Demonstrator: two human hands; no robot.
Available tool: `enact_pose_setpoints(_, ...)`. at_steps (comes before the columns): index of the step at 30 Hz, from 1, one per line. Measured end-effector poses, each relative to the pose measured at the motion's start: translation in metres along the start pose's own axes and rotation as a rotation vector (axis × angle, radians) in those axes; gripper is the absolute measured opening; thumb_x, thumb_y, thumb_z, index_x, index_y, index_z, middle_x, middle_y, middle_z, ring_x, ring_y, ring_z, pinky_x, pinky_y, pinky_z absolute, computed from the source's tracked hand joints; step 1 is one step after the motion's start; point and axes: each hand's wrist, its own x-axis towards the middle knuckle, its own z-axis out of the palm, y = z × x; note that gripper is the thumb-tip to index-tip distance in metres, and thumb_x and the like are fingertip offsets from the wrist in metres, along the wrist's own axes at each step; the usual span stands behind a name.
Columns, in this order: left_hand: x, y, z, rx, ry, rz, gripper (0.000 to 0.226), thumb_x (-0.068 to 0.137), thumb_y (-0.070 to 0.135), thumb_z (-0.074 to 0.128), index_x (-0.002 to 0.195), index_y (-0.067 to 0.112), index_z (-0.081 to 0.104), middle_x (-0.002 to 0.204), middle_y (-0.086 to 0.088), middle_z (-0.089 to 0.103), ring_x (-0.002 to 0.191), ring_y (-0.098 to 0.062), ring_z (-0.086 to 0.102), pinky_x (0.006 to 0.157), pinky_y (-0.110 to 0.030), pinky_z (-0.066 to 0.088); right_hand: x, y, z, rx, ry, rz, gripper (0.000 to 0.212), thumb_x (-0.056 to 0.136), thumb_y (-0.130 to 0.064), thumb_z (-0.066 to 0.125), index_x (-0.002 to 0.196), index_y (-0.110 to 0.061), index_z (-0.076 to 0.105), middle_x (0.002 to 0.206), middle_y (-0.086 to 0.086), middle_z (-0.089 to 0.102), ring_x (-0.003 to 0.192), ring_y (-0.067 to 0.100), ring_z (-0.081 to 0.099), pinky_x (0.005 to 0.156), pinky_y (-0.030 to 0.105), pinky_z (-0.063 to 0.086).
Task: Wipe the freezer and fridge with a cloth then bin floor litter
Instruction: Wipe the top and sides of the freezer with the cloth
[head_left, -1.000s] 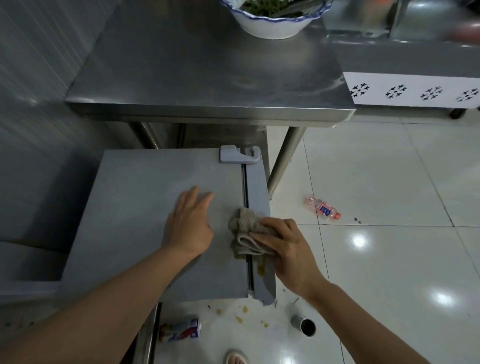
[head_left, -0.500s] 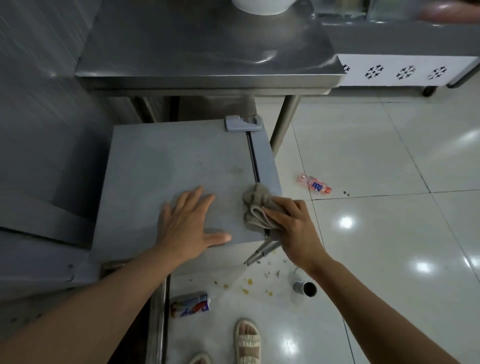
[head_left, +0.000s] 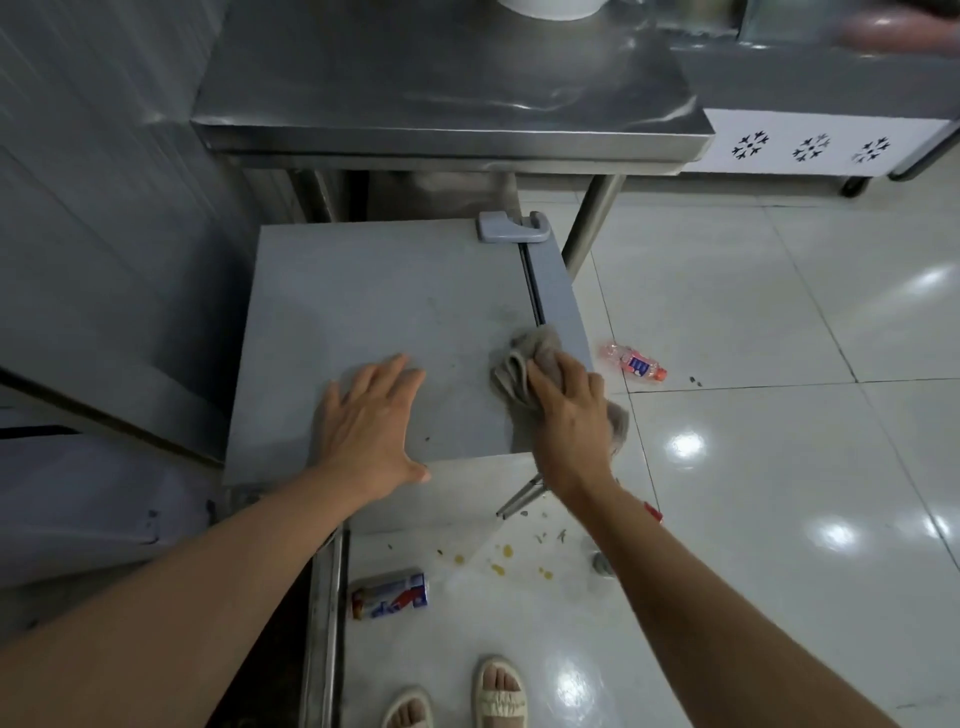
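Cloth (head_left: 524, 364) under the right hand (head_left: 566, 410), bunched at the near right corner of the grey fridge top (head_left: 374, 301), fingers curled over it and pressing down. Left hand (head_left: 371, 421) lies flat beside it, fingers spread wide on the lid. On the tiled floor (head_left: 779, 467): a plastic bottle (head_left: 632, 362) to the right, a crushed can (head_left: 389, 595) near the sandalled feet (head_left: 498, 693).
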Motion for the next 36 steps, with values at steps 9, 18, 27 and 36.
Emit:
enact_pose_setpoints(9,-0.022,-0.037,-0.009,0.022,0.006,-0.051,0.111,0.056,0.049,0.081,0.144,0.030,0.017,0.156,0.005,0.010,0.139,-0.021,0.014,0.109,-0.049,0.021,-0.005,0.008,-0.011,-0.076,-0.047,-0.166,0.053,0.079,-0.005,0.067,0.129,-0.018,0.054,0.134,0.012,0.048,0.108,0.031,0.048,0.085,0.042,0.048)
enact_pose_setpoints(18,-0.022,-0.045,-0.005,-0.023,0.017,-0.010,0.107,0.058,0.048,0.081,0.144,0.029,0.020,0.157,0.005,0.009,0.140,-0.019,0.016,0.110,-0.046,0.026,-0.025,-0.094,0.030,0.047,-0.038,-0.082,0.058,0.077,-0.003,0.060,0.133,-0.014,0.049,0.139,0.015,0.041,0.104,0.030,0.045,0.078,0.036,0.046)
enact_pose_setpoints(27,-0.055,-0.101,-0.003,-0.154,0.075,-0.188,0.097,0.058,0.036,0.084,0.140,0.021,0.034,0.150,0.004,0.026,0.125,-0.024,0.028,0.101,-0.042,0.037,0.002,-0.023,-0.003,-0.031,-0.028,0.179,0.053,0.088,-0.012,0.057,0.139,-0.015,0.042,0.146,0.010,0.032,0.126,0.032,0.029,0.103,0.046,0.033)
enact_pose_setpoints(36,-0.070,-0.109,0.014,-0.414,0.291,-0.237,0.076,0.064,0.013,0.082,0.130,0.005,0.045,0.143,-0.007,0.040,0.125,-0.027,0.042,0.100,-0.041,0.042,-0.036,-0.177,0.054,0.121,-0.137,-0.283,0.060,0.069,0.004,0.049,0.127,-0.006,0.055,0.138,0.018,0.046,0.104,0.039,0.049,0.074,0.039,0.045)
